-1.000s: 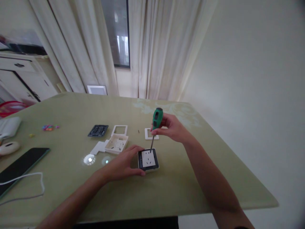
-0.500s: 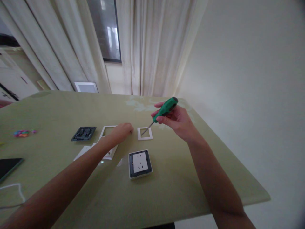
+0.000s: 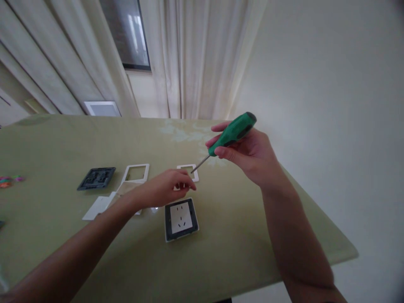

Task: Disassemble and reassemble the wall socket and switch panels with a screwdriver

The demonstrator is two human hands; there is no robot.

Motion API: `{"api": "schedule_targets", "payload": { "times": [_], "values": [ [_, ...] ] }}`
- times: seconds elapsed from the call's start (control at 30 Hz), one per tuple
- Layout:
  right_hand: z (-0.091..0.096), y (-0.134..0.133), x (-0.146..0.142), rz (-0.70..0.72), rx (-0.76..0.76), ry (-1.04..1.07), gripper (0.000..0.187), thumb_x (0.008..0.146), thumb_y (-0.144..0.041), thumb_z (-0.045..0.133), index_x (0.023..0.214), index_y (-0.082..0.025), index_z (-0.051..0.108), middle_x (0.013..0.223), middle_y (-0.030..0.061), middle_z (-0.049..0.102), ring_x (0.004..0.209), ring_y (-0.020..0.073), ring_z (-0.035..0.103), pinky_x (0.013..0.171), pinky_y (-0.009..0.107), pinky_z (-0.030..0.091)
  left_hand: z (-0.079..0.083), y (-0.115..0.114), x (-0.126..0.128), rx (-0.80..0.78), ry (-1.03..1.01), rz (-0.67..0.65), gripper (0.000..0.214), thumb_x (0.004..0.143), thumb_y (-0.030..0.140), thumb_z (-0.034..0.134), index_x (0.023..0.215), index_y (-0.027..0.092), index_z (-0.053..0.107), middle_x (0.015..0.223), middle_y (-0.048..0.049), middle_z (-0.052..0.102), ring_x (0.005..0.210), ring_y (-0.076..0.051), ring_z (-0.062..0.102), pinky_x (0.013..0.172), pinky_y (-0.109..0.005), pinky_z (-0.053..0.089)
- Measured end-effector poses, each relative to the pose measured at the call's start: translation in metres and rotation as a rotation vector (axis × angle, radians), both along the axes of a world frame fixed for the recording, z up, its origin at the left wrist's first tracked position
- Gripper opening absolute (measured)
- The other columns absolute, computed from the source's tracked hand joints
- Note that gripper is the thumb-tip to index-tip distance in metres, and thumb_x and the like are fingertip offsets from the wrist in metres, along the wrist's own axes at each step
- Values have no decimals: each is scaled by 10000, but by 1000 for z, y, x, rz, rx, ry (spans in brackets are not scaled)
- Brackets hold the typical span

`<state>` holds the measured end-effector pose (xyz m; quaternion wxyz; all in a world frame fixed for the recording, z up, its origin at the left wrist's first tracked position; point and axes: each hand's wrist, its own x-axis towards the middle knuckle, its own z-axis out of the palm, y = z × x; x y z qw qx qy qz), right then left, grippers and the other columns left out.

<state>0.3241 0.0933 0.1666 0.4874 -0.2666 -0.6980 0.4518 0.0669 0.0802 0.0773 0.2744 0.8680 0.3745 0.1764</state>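
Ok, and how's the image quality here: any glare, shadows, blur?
Head view: bright streaks on the window, plus a small glint on the table by the socket; head view: soft shadow beneath the left arm; head view: colourful pieces at the left edge look blurry, while the screwdriver reads clearly.

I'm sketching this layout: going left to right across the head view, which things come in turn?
Small colourful pieces, dark panel, left white frame, socket unit, right hand holding the green screwdriver.
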Motion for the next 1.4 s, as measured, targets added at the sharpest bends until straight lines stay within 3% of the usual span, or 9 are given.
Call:
{"api": "schedule_targets", "payload": {
  "times": [0.2,0.43,0.8,1.03,1.2,1.4],
  "values": [
    [3,-5,6,39,47,-114,394,826,-338,936,1142,-194,751,1030,55,838,943,227,807,918,384,671,-12,-7,3,-313,-226,-136,126,986,272,738,1007,208,845,893,-32,839,772,-167,771,703,-229,575],
    [1,-4,2,19,18,-158,358,843,-324,919,1140,-217,751,1025,42,836,941,232,806,913,401,681,-17,-11,8,-239,-150,-240,167,1006,178,706,1010,226,866,941,-42,804,840,-149,749,783,-218,552],
    [1,-8,0,-7,36,-158,326,853,-272,906,1143,-230,764,1021,35,831,950,236,804,909,408,683,-4,-26,15,-41,49,-169,133,878,82,786,839,208,785,823,7,749,819,-162,684,759,-251,479],
    [1,-9,0,-19,35,-149,334,846,-285,913,1142,-232,768,1034,48,834,974,257,810,913,430,692,-3,-32,23,-113,141,-47,93,840,129,796,802,212,777,778,11,759,735,-168,679,693,-270,454],
    [1,-10,0,-15,41,-136,314,853,-259,906,1136,-239,770,1026,37,833,962,242,811,910,409,693,-3,-33,26,-164,161,30,90,849,157,809,798,231,802,840,-6,790,817,-199,715,722,-287,474],
    [0,-9,0,-25,45,-148,331,848,-290,913,1141,-239,767,1034,39,833,973,246,806,914,416,690,-2,-34,24,-107,140,-79,114,851,118,777,812,221,809,831,-5,769,756,-173,702,719,-279,484]
  ]
}}
